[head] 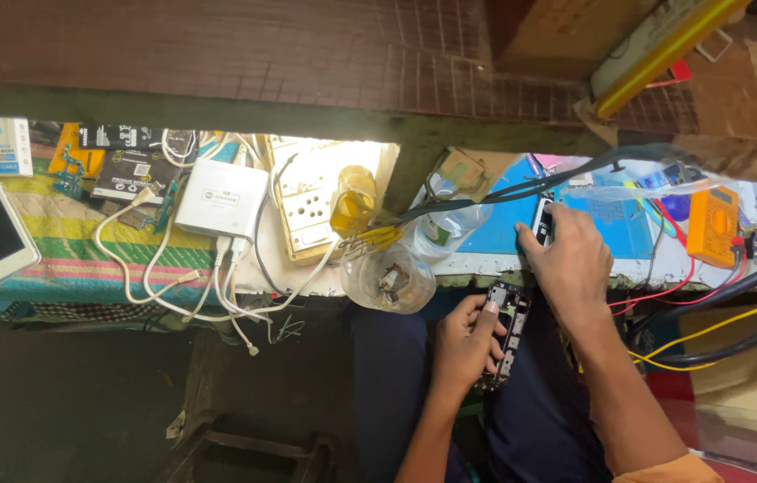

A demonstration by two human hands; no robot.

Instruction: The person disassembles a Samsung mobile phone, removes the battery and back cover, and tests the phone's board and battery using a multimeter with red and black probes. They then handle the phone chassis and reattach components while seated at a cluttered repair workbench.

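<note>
Head view: my left hand (466, 344) grips the opened phone (507, 335) over my lap, long axis near-vertical; right hand (569, 259) up on the desk (477, 262), fingers closed on a small dark part (542, 221).

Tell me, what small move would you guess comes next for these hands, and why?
Probably the right hand lifts the small part it touches on the blue mat and brings it down to the opened phone. The left hand holds that phone over the lap with its insides facing up, as if waiting for it.
</note>
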